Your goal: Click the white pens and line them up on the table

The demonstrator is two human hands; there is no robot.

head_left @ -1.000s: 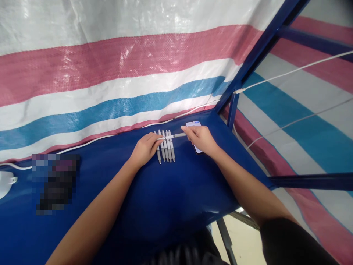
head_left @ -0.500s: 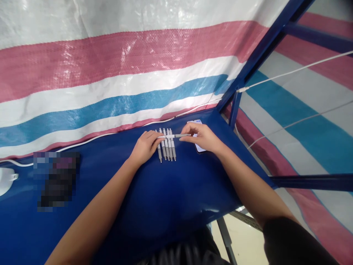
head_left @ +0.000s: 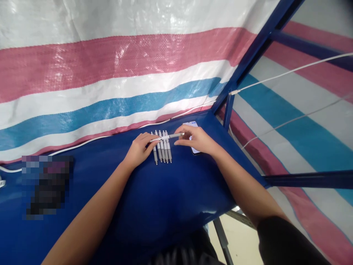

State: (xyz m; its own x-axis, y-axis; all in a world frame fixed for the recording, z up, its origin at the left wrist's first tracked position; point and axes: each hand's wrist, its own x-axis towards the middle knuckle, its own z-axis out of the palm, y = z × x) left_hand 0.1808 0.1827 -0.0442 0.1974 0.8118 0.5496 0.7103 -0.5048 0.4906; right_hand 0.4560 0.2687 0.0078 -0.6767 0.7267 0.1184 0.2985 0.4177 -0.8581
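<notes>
White and grey plastic is making up the slim, straight pen [head_left: 172, 135] that the left hand [head_left: 138, 149] is holding crosswise over a row of five matching white-and-grey pens [head_left: 162, 148]. The left thumb and fingers are closing on its white end, leaving no visible gap. The right hand [head_left: 200, 140] is curving around the grey, tipped end, its thumb and forefinger standing moderately apart; whether a finger is touching the tip, I cannot tell. Beneath that hand, a flat phone with a lit screen [head_left: 195, 124] is lying on the smooth, dark blue tabletop [head_left: 165, 198].

Judging by its looks, the pen is probably being light and stiff, needing only a gentle pinch. Its slick, round barrel is likely to be rolling under an off-centre squeeze. The middle is offering the best balance for one hand; the grey section is perhaps giving more friction, while the narrow metal-looking tip is offering little to hold.
</notes>
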